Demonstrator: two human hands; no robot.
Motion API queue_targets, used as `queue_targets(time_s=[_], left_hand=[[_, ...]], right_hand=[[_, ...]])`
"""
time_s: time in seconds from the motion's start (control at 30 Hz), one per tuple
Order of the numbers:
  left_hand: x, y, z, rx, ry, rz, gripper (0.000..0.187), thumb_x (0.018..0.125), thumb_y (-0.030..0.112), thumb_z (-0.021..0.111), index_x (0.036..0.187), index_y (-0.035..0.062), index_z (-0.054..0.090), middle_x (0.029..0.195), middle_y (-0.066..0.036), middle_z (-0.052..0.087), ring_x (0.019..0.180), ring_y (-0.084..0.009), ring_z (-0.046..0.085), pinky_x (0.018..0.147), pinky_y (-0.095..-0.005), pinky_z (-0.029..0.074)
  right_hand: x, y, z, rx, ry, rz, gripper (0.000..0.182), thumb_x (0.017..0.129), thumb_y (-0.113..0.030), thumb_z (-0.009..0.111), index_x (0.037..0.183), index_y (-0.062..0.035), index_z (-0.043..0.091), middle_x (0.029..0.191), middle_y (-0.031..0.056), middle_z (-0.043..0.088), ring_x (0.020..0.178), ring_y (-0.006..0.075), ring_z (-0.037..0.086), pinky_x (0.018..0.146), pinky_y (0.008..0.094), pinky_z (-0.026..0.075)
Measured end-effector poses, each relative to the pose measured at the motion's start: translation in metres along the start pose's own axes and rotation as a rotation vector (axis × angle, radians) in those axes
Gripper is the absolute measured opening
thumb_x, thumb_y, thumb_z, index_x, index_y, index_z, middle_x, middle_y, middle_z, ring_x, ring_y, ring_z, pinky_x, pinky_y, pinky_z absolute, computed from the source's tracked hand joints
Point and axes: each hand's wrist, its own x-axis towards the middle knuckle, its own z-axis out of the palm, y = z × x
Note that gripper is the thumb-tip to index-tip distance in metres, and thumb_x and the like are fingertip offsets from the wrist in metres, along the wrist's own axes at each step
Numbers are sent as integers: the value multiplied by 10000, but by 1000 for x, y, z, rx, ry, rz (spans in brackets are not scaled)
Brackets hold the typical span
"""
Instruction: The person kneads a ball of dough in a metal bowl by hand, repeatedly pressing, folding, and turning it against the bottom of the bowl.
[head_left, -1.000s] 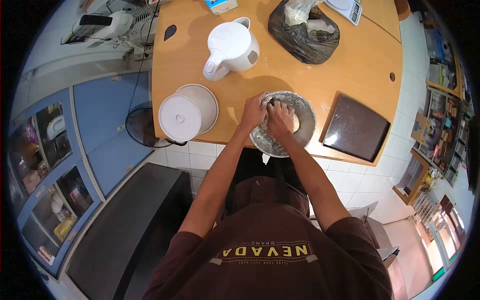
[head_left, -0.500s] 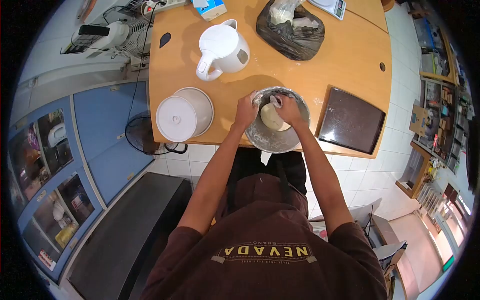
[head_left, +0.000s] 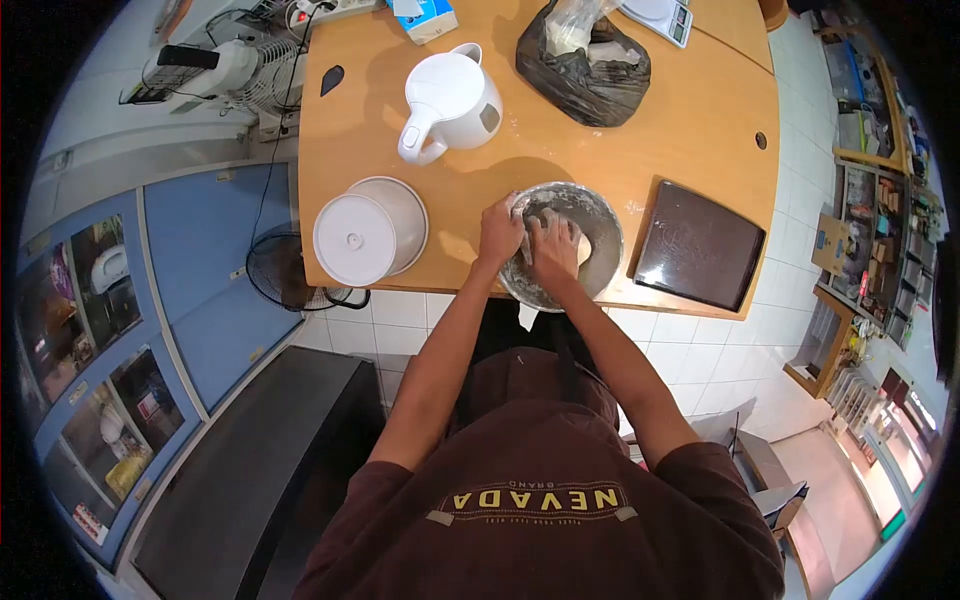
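Note:
A metal mixing bowl (head_left: 607,220), dusted with flour inside, stands at the table's near edge. My left hand (head_left: 502,232) is closed over the bowl's left rim. Inside the bowl, my right hand (head_left: 553,245) lies over a pale ball of dough (head_left: 584,250), its floury fingers stretched out and a little apart. Most of the dough is hidden under that hand; only its right side shows.
On the wooden table (head_left: 480,190) are a white lidded container (head_left: 355,245), a white kettle (head_left: 445,95), a black plastic bag (head_left: 590,85), a dark baking tray (head_left: 700,245) and a kitchen scale (head_left: 665,15). A black fan (head_left: 280,270) is left of the table.
My right hand has gone from gripping the dough's upper right edge to lying over its left part. The dough now shows farther right in the bowl. My left hand stays on the rim.

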Motion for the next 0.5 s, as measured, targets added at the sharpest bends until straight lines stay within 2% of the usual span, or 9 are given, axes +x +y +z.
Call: queue_targets(time_s=[0.03, 0.13, 0.33, 0.43, 0.5], left_hand=[[-1, 2, 0, 5, -1, -10, 369, 840, -7, 578, 1199, -49, 649, 1099, -289, 676, 1065, -453, 635, 953, -471, 500], [-1, 6, -3, 13, -21, -32, 364, 846, -8, 569, 1199, -53, 645, 1116, -284, 676, 1081, -447, 634, 968, -465, 494], [-2, 3, -3, -41, -58, -22, 391, 844, -29, 553, 1225, -88, 620, 1134, -306, 668, 1088, -447, 642, 983, -441, 497], [0, 0, -3, -22, -42, 11, 408, 826, -37, 558, 1227, -92, 618, 1140, -308, 662, 1089, -452, 635, 981, -448, 495], [4, -7, 1, -16, -42, 33, 427, 804, -42, 569, 1227, -69, 627, 1159, -290, 660, 1098, -456, 619, 990, -466, 484]], right_hand=[[-4, 1, 5, -13, 37, -27, 406, 920, -309, 606, 1272, -118, 539, 1306, 160, 496, 1246, 352, 468, 1058, 589, 314], [-3, 2, 7, 0, -22, -4, 404, 923, -300, 583, 1289, -138, 527, 1325, 148, 488, 1304, 326, 453, 1068, 580, 327], [35, -4, -20, -58, -352, 161, 486, 886, -379, 609, 1288, -140, 475, 1309, 152, 495, 1281, 344, 465, 1034, 599, 339], [34, 3, 17, -21, -60, 294, 437, 866, -398, 615, 1188, -120, 515, 1238, 163, 536, 1222, 348, 505, 994, 602, 361], [39, -1, 24, 49, 30, 456, 384, 878, -390, 602, 1128, -106, 538, 1191, 167, 562, 1185, 351, 528, 983, 610, 366]])
